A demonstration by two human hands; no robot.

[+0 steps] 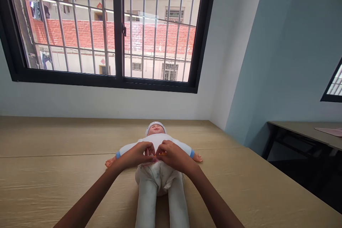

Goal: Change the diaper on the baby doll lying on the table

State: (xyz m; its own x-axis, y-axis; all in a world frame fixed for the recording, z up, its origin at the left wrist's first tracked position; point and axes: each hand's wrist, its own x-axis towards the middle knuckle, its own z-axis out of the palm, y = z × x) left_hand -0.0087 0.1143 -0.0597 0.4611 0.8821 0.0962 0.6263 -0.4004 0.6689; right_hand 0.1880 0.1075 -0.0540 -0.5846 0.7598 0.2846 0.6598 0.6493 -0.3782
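Note:
A baby doll (157,138) in a white top with blue cuffs and a white cap lies on its back, arms spread and head toward the window. Around its hips sits a white diaper (160,176) with a pinkish waist edge. My left hand (143,154) and my right hand (171,154) meet over the doll's belly, fingertips pinched at the front waist of the diaper. A small orange strip shows between the fingertips; my fingers partly hide it. The doll's pale legs (146,203) stretch straight toward me.
The doll lies on a wood-grain table (66,178) set against the wall. Beyond is a black-framed window (119,42) with metal bars. At the right, past the table's edge, stands another dark-legged table (299,130) with a pink item (330,131) on it.

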